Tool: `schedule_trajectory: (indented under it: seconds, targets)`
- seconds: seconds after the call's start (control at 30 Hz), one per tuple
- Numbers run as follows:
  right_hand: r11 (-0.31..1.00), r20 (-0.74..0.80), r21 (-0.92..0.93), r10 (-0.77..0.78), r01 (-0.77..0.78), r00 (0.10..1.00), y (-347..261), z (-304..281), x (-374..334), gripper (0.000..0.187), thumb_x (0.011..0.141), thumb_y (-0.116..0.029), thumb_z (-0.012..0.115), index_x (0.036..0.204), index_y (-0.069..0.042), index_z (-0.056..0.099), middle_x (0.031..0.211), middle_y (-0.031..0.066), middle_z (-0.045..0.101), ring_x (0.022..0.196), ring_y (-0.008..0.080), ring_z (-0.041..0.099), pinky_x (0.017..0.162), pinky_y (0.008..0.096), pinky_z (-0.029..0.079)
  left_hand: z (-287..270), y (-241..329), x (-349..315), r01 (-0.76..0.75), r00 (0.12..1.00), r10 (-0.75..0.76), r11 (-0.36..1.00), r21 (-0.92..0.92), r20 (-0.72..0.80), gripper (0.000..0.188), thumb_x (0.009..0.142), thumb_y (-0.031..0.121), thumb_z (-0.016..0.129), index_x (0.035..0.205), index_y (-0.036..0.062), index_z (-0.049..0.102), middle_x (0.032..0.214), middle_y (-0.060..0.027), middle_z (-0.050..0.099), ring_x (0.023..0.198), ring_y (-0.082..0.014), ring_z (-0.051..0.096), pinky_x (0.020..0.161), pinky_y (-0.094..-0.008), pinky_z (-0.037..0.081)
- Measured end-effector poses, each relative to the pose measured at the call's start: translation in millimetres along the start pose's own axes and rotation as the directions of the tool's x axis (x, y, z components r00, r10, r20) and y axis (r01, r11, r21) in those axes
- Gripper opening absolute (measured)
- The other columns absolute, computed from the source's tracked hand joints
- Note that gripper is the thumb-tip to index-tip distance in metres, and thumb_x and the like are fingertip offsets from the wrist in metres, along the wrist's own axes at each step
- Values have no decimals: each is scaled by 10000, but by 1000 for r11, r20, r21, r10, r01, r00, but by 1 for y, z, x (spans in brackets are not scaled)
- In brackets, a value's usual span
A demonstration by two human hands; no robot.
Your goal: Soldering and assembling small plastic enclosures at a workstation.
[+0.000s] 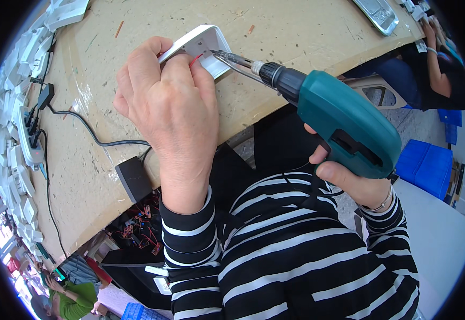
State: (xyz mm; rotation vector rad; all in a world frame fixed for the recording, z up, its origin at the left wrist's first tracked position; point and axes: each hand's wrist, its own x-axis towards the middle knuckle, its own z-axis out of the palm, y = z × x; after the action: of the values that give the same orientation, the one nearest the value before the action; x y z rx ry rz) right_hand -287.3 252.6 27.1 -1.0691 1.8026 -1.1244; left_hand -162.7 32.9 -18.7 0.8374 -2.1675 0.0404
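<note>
My left hand (171,98) is closed around a white plastic housing (219,40), tilted on the near part of the table with its hollow side towards me. A short red wire (196,60) sticks out beside my fingertips, inside the housing. My right hand (344,178) grips the handle of a green pistol-shaped soldering gun (344,117). Its black collar and metal nozzle point left, and the thin tip reaches into the housing close to the red wire. Whether the tip touches anything inside, I cannot tell. My left fingers hide part of the housing.
White plastic housings (13,112) are heaped along the table's left edge. A power strip (28,136) and a black adapter (134,178) with cables lie nearby. A metal tray (377,16) sits at the far right. Below the table edge is a box of wired parts (139,229). Other people sit nearby.
</note>
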Motion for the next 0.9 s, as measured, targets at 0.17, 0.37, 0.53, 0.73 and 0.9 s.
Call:
schedule_trajectory:
  seconds: [0.17,0.37,0.53,0.73,0.9]
  targets:
    - [999,7,34,-22,22,1000,-3,-1,-5,697,785,-22,745,1399,-23,414,1256,211,579,860,141,643,778,281,547,0,0,0,5,1000,-5,1000,13,2,44,721,64,686,745,27,686,1057,-49,593,979,-246,530,841,-388,349]
    - [997,-4,70,-45,46,999,1,-2,-7,686,780,-16,742,1388,-9,424,1252,230,577,859,153,644,773,291,549,0,1,0,20,1000,-20,1000,-2,16,49,719,70,690,743,28,686,1058,-50,593,982,-248,534,837,-394,352]
    - [993,-17,112,-43,45,999,0,-1,-7,676,777,-13,742,1379,-3,435,1248,233,579,862,163,644,774,299,551,0,0,0,16,1000,-16,1000,-1,14,52,724,74,690,744,26,687,1062,-54,595,986,-249,534,848,-396,353]
    - [997,-12,73,-40,41,999,1,-1,-7,684,778,-16,746,1384,-7,430,1245,234,581,865,159,642,776,299,550,-2,1,0,25,1000,-25,1000,-3,15,64,727,78,691,768,28,694,1054,-58,597,992,-251,536,855,-394,352]
    - [994,6,85,-75,74,997,0,-4,-7,678,787,-24,743,1382,8,421,1237,230,586,859,157,651,761,286,553,-3,-4,0,18,1000,-19,996,-91,-7,73,740,85,697,796,40,694,1040,-58,600,976,-245,544,864,-381,348]
